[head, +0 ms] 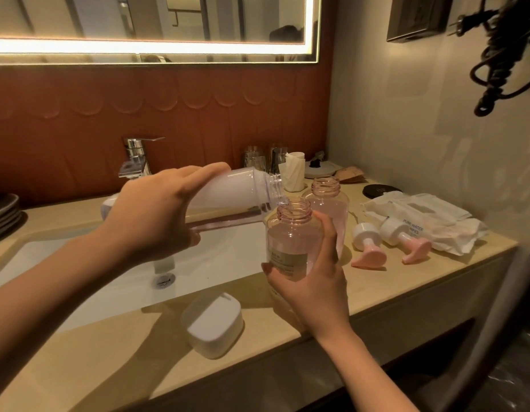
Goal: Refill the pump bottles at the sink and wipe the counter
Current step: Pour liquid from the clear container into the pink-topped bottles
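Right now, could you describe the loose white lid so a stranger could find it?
Find the white sink basin; on the beige counter edge in front of it lies a rounded-square white plastic lid. Unlike the two pink-spouted pump heads farther right, it has no spout.

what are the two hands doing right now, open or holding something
Left hand: holding the tilted clear refill bottle.
Right hand: holding the near pink bottle.

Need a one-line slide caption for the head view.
Left hand tips a clear refill bottle into an open pink bottle held by the right hand at the sink.
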